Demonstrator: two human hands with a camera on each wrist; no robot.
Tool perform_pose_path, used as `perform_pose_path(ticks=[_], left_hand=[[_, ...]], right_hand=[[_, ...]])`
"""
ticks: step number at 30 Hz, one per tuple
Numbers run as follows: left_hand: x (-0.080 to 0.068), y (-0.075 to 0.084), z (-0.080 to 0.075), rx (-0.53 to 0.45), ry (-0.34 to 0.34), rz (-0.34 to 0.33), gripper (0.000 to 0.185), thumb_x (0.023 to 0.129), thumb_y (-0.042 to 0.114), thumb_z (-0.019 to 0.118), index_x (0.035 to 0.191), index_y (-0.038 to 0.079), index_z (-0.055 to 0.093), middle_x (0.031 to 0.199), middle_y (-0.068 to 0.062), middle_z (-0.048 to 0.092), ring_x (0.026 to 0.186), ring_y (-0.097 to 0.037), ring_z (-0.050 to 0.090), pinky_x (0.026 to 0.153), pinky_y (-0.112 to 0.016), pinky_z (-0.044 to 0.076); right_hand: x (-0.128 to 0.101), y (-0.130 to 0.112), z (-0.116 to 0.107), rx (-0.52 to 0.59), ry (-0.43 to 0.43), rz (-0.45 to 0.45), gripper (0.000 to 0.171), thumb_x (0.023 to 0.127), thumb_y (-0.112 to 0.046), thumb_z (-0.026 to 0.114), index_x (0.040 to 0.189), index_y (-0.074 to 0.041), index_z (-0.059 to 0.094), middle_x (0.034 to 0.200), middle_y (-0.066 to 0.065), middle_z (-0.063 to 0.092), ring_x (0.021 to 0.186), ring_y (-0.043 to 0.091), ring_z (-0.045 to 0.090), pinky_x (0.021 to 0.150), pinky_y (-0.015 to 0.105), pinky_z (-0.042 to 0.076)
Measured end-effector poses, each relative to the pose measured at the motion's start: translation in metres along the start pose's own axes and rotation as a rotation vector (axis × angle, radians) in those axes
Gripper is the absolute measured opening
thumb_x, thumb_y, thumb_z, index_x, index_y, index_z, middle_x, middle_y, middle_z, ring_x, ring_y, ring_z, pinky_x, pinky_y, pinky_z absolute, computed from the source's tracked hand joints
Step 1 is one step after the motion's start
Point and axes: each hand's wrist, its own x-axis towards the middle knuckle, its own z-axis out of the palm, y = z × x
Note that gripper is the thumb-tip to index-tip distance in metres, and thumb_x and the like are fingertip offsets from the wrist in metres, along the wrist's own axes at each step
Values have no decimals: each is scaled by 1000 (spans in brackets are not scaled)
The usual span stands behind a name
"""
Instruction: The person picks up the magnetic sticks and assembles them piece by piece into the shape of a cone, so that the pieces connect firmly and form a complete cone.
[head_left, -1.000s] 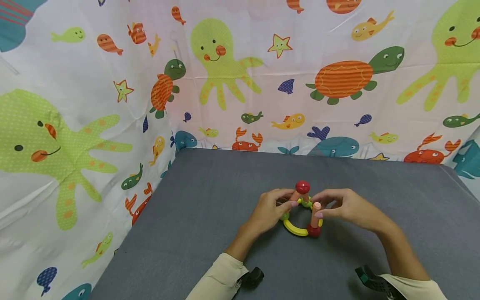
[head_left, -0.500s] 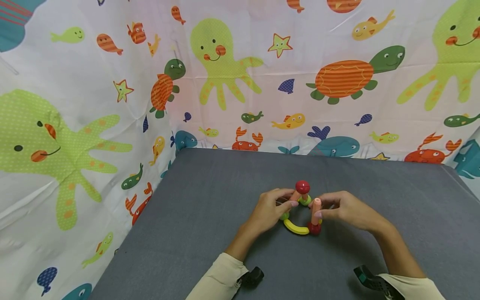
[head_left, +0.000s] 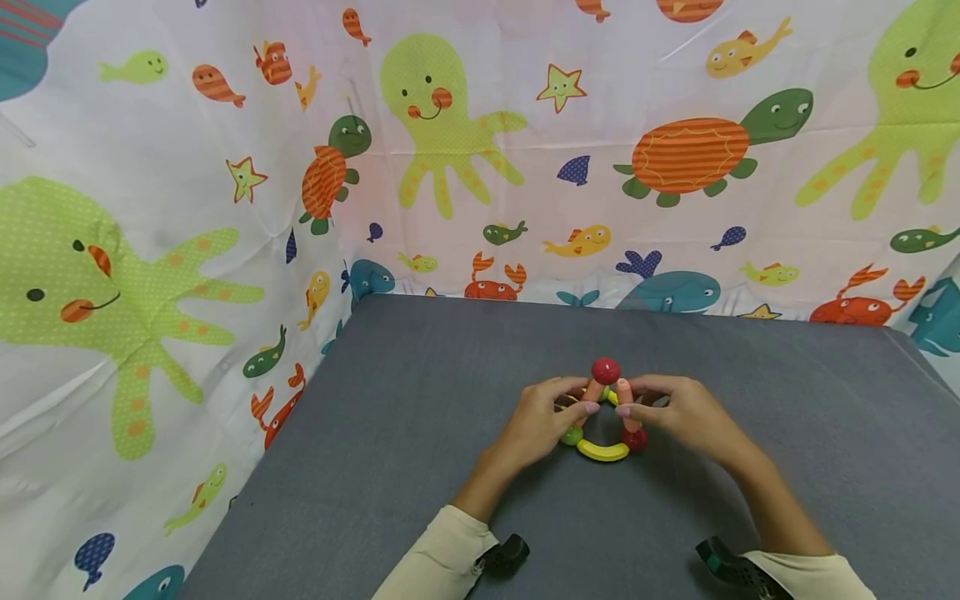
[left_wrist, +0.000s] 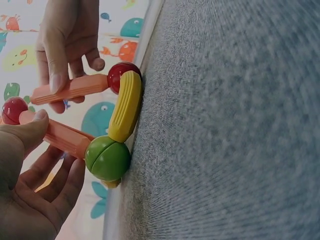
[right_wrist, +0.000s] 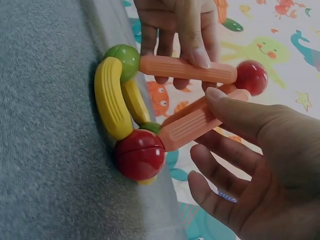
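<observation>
A building-toy frame stands on the table, with curved yellow pieces [head_left: 603, 452] forming its base ring. A green ball [left_wrist: 107, 158] and a lower red ball [right_wrist: 140, 155] join the base at its near corners. Orange sticks lean inward above, and a top red ball [head_left: 606, 371] caps the left one. My left hand [head_left: 542, 417] pinches that left orange stick [left_wrist: 67, 140] between thumb and fingers. With thumb and fingers, my right hand [head_left: 690, 412] pinches the right orange stick [right_wrist: 190, 125], which rises from the lower red ball. Its upper end is close beside the top red ball.
The grey cloth-covered table [head_left: 420, 400] extends around the frame on all sides. Behind it and at the left hangs a white curtain [head_left: 465, 242] printed with sea animals. Each wrist wears a black camera, such as the left wrist camera [head_left: 507, 557].
My right hand has moved left, tilting the right orange stick inward toward the top red ball. The lower red ball and the near yellow piece have shifted slightly. My left hand stays in place.
</observation>
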Motion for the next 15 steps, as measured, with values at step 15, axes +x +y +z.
perform_pose_path(ticks=[15], left_hand=[[-1, 3, 1, -27, -16, 1, 38, 102, 29, 73, 137, 13, 72, 115, -3, 75, 99, -7, 70, 88, -18, 56]], right_hand=[[0, -2, 5, 16, -20, -36, 35, 97, -34, 80, 123, -11, 78, 98, -3, 74, 94, 20, 63, 71, 29, 55]])
